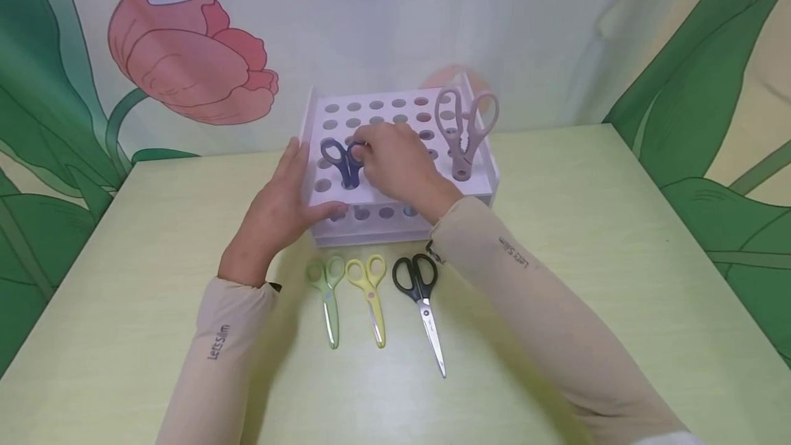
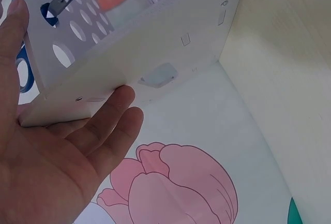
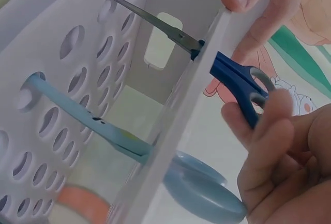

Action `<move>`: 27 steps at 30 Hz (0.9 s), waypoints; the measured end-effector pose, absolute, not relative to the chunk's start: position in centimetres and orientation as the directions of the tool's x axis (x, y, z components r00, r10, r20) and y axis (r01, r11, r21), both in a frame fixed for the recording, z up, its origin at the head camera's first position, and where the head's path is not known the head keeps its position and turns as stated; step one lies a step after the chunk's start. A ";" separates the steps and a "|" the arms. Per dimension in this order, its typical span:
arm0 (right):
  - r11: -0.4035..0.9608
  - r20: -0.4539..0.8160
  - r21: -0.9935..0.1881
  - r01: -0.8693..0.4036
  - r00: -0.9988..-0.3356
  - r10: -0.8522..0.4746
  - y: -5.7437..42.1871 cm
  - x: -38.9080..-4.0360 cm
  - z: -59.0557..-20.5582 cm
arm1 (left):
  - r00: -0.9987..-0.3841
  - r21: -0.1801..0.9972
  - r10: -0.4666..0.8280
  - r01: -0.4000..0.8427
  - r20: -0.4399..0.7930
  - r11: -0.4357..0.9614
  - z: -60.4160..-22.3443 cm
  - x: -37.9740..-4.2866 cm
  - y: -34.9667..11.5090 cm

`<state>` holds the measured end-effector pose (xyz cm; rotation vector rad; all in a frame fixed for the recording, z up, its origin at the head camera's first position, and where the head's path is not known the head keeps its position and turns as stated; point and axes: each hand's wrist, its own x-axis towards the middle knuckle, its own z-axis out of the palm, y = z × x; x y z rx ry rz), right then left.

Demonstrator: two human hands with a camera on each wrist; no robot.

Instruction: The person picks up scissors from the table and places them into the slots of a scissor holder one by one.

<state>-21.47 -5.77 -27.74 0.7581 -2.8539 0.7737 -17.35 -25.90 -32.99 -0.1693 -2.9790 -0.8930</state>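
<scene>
A white rack (image 1: 327,194) with two layers of round holes stands at the back of the table. Navy-blue scissors (image 1: 349,176) pass blade-down through a front-left hole; in the right wrist view the tip reaches a lower-layer hole. My right hand (image 1: 398,160) pinches one of their handle loops. My left hand (image 1: 272,208) rests against the rack's left side, fingers fairly straight along the side panel, thumb at the front edge. Light-blue scissors (image 3: 199,188) stand in the rack beside the navy pair, hidden by my right hand in the head view. Mauve shears (image 1: 462,156) stand at the front right.
Green scissors (image 1: 331,307), yellow scissors (image 1: 373,297) and black-handled scissors (image 1: 423,287) lie in a row on the table (image 1: 587,225) before the rack. Behind it hangs a backdrop (image 1: 371,26) with printed flowers and leaves.
</scene>
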 end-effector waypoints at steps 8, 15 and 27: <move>0.783 0.168 -0.424 -0.455 -0.889 -0.425 -6.4 -21.4 -27.5 | -0.994 0.547 0.089 0.106 0.058 0.830 -33.2 -17.4 -26.0; 0.810 0.118 -0.438 -0.390 -0.918 -0.378 -6.1 -21.1 -27.0 | -0.994 0.545 0.088 0.106 0.059 0.832 -33.3 -17.4 -26.1; 0.710 0.279 -0.552 -0.437 -0.899 -0.337 -2.8 -17.9 -25.6 | -0.995 0.554 0.080 0.095 0.052 0.827 -33.0 -17.4 -25.9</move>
